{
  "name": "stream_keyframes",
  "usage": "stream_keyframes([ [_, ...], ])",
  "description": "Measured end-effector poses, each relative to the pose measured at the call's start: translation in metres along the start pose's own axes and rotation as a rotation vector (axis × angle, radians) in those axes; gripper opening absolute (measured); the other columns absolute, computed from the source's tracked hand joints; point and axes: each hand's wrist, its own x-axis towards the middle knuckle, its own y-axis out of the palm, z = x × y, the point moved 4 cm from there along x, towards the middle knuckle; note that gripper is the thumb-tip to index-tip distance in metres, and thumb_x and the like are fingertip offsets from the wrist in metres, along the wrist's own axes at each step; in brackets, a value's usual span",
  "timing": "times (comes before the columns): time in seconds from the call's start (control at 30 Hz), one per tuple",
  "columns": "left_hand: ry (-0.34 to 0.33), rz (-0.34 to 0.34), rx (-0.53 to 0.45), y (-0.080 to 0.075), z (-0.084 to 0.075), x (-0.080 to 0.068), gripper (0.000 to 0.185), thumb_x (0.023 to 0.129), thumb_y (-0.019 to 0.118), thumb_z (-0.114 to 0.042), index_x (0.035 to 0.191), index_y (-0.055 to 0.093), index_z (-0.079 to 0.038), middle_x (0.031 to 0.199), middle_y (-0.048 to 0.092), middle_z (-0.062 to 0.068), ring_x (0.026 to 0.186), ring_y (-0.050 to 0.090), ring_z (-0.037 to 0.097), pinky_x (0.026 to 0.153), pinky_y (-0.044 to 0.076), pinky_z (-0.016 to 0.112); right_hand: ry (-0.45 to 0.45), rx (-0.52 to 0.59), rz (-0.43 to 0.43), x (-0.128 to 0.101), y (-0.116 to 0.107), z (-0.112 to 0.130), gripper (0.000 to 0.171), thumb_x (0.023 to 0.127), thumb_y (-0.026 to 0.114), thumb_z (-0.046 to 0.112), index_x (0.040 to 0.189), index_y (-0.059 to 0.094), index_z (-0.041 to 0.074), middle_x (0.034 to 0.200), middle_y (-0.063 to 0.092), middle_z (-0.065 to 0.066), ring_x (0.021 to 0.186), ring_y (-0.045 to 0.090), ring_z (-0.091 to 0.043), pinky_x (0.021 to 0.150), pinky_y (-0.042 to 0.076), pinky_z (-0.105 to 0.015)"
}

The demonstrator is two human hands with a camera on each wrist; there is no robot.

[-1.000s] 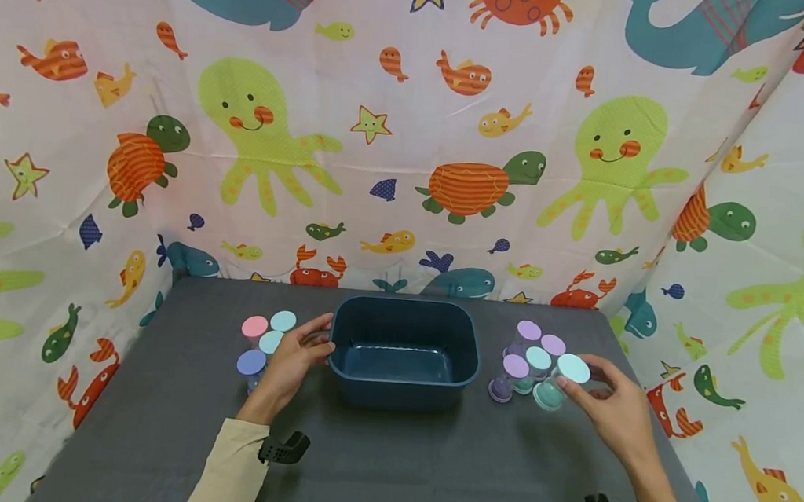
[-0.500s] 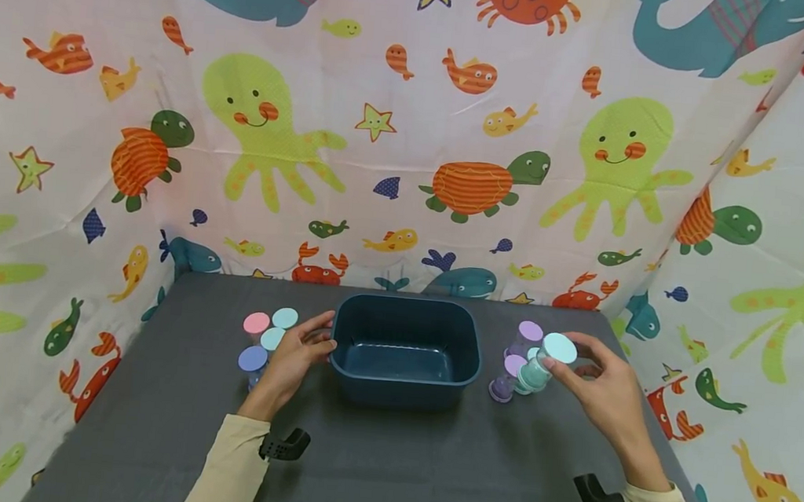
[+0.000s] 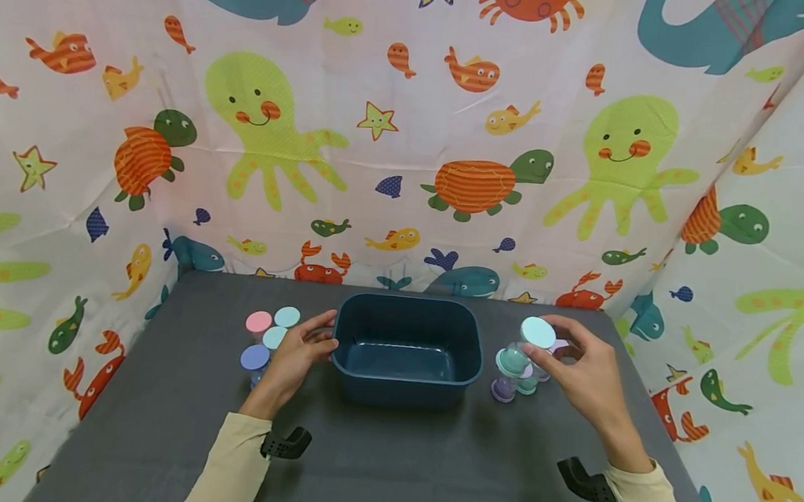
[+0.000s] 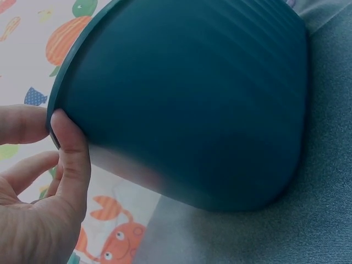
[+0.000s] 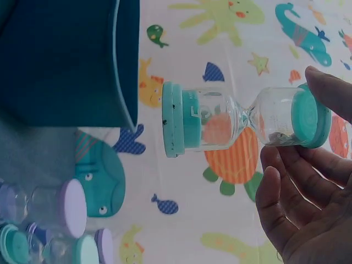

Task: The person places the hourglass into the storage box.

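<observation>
My right hand [image 3: 587, 376] grips a sand timer [image 5: 212, 118] by one of its teal end caps, thumb on one side and fingers on the other. In the head view this sand timer [image 3: 538, 332] is raised and tilted above other timers, right of a dark blue plastic bin [image 3: 403, 394]. The right wrist view shows its clear glass waist and the bin [image 5: 66, 66] close by. With my left hand [image 3: 294, 361] I pinch the bin's left rim; in the left wrist view the hand [image 4: 49, 209] has its fingertips at the bin's edge.
Under the raised timer stand purple-capped sand timers [image 3: 503, 389] and a teal one [image 3: 527, 385]. Left of the bin is a group with pink [image 3: 258, 322], teal [image 3: 287, 317] and blue [image 3: 255, 358] caps. A sea-animal curtain [image 3: 412, 126] hangs behind the grey table [image 3: 399, 471].
My right hand has lifted the teal-capped sand timer and carried it left, toward the bin, over the other timers. My left hand stays at the bin's rim.
</observation>
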Motion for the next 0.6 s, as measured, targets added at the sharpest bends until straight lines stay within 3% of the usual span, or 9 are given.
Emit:
stream_keyframes([
  [0.6, 0.001, 0.004, 0.006, -0.001, 0.001, 0.0, 0.052, 0.096, 0.057, -0.004, 0.145, 0.048, -0.016, 0.14, 0.049, 0.011, 0.113, 0.053, 0.022, 0.084, 0.054, 0.024, -0.087, 0.189, 0.065, 0.011, 0.031, 0.038, 0.043, 0.082, 0.079, 0.017, 0.123, 0.064, 0.01, 0.107, 0.069, -0.008, 0.085, 0.06, -0.01, 0.071, 0.053, -0.02],
])
